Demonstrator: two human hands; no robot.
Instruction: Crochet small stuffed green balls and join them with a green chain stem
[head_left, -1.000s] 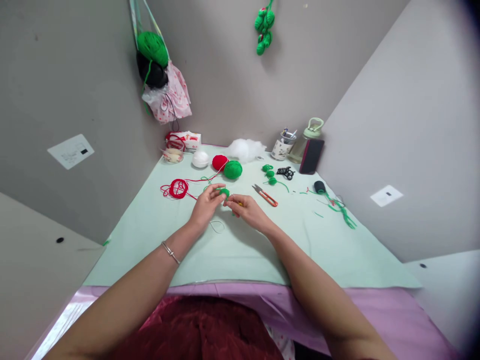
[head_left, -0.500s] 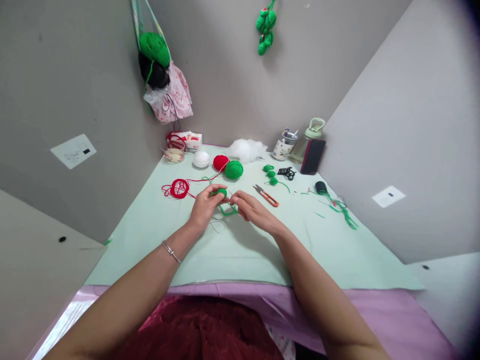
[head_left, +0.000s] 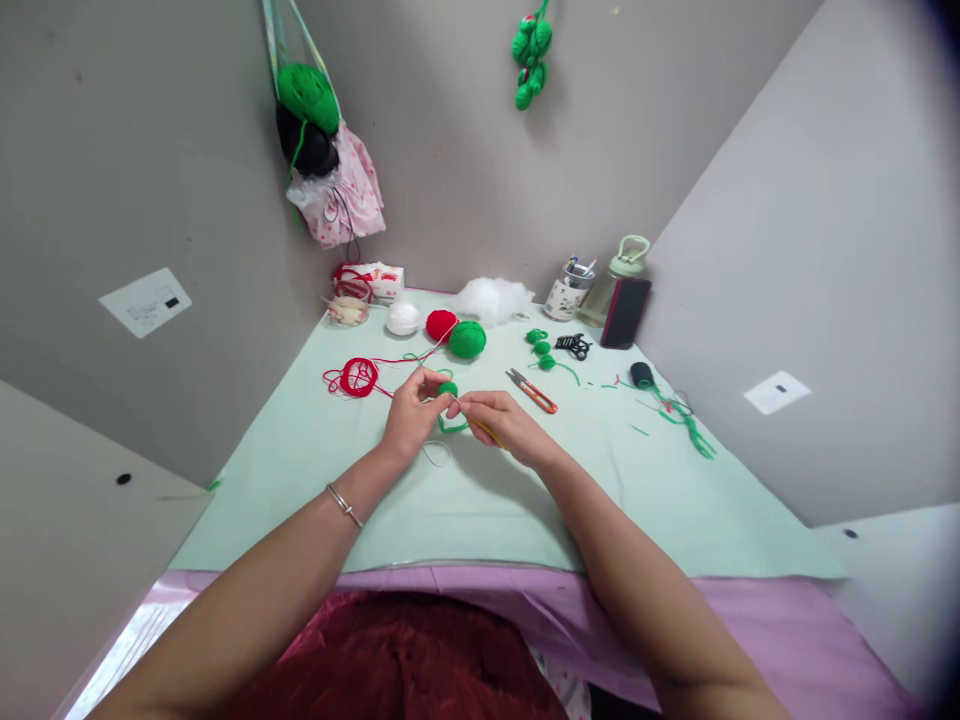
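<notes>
A loose coil of red yarn [head_left: 358,377] lies toward the far-left part of the table [head_left: 480,510]. One strand runs off from it toward the far edge.

Just right of the coil, over the table's middle, is the left hand [head_left: 409,412]. Its knuckles hide most of its own fingertips. Thumb and forefinger are drawn close together, pinching a small green crochet piece [head_left: 448,388] that sits raised between the two hands. Only the top of the piece shows, and its stitches are too small to read. A green yarn tail [head_left: 452,427] loops below it. A thin pale thread [head_left: 435,455] curls on the cloth beside the left wrist.

The right hand [head_left: 504,423] has its fingers curled narrowly around a crochet hook [head_left: 489,432]. Only a sliver of the yellowish handle shows. The tip is too fine to tell where it meets the piece.

Red-handled thread snips [head_left: 531,391] lie right of that hand, apart from it. Farther right, near the table's right edge, a dark spool [head_left: 641,375] sits among green yarn scraps [head_left: 686,425].
</notes>
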